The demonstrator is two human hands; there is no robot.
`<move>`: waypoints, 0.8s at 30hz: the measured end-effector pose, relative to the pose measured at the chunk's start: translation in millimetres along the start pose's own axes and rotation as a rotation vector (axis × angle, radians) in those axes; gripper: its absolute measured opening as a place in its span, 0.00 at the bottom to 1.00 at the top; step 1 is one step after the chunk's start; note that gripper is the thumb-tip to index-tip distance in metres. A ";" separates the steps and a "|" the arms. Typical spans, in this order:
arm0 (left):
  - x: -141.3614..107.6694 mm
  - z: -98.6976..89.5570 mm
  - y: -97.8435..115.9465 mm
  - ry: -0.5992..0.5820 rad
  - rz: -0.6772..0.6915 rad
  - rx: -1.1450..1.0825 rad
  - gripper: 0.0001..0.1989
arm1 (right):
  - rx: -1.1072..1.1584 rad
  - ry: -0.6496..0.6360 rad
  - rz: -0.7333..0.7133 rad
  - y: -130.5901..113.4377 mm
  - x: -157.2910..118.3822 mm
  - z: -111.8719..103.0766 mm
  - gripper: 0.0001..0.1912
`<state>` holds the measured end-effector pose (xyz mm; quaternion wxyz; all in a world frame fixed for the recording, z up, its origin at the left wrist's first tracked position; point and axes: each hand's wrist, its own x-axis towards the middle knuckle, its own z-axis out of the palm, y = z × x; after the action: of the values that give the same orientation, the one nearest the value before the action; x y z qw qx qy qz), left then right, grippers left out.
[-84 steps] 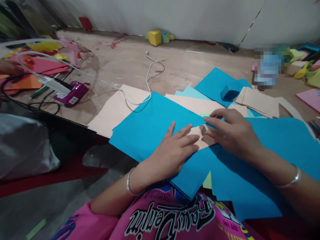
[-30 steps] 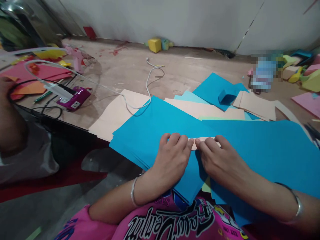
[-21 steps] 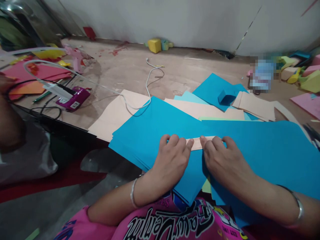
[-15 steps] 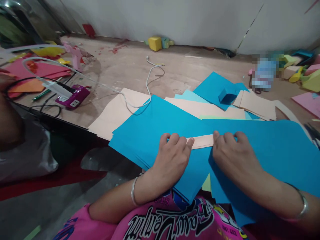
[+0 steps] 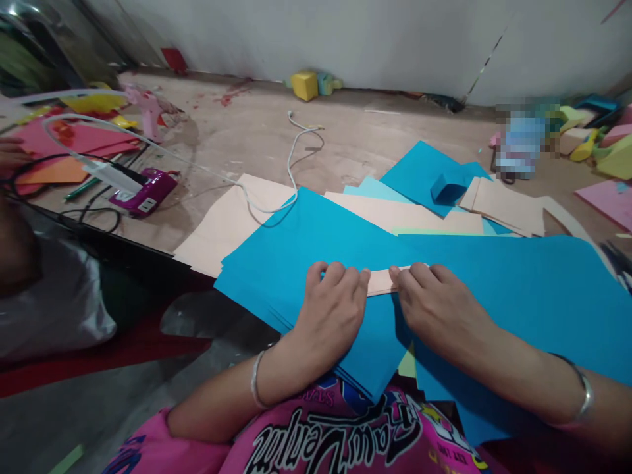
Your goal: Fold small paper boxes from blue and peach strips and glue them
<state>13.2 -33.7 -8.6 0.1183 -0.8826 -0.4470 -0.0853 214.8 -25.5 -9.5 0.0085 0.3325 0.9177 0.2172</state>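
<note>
A narrow folded strip of peach paper [image 5: 381, 282] lies over the blue paper sheets [image 5: 306, 237], held between my two hands. My left hand [image 5: 333, 306] is closed on its left end, fingers curled and thumb at the strip's edge. Close by, my right hand [image 5: 437, 299] grips the strip further right, fingertips pressed down. Only a short piece of the strip shows between the thumbs; the rest is hidden under the fingers. More blue paper [image 5: 533, 296] spreads beneath my right forearm.
Behind the sheets are peach paper pieces [image 5: 508, 204] and a small folded blue piece [image 5: 444, 189]. A white cable [image 5: 293, 164] crosses the table from a purple power socket [image 5: 148, 191]. A pink glue gun [image 5: 148, 112] stands at left, near another person's arm [image 5: 17, 243]. A yellow paper box [image 5: 305, 85] sits by the wall.
My right hand has slid left along the strip, closer to my left hand, so less of the strip shows between them. My left hand has shifted slightly left.
</note>
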 end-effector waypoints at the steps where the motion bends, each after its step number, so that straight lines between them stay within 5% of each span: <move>1: -2.4 -0.7 -2.3 0.001 -0.002 0.012 0.13 | 0.003 0.014 -0.003 1.0 -0.1 -0.1 0.19; 14: -49.0 -19.8 -44.9 -0.030 -0.122 0.108 0.15 | -0.040 0.020 0.002 4.2 -1.3 -5.9 0.18; 19: -42.3 -19.1 -43.5 0.072 -0.172 0.015 0.17 | 0.040 0.054 0.062 8.7 3.5 -7.4 0.11; 24: -27.2 -7.8 -30.5 0.071 -0.157 -0.084 0.18 | 0.176 0.071 0.081 11.8 2.2 2.2 0.18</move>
<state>-27.8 -39.4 -4.0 0.0900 -0.8453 -0.5065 -0.1440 220.5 -15.2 -6.5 -0.0623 0.3606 0.9189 0.1475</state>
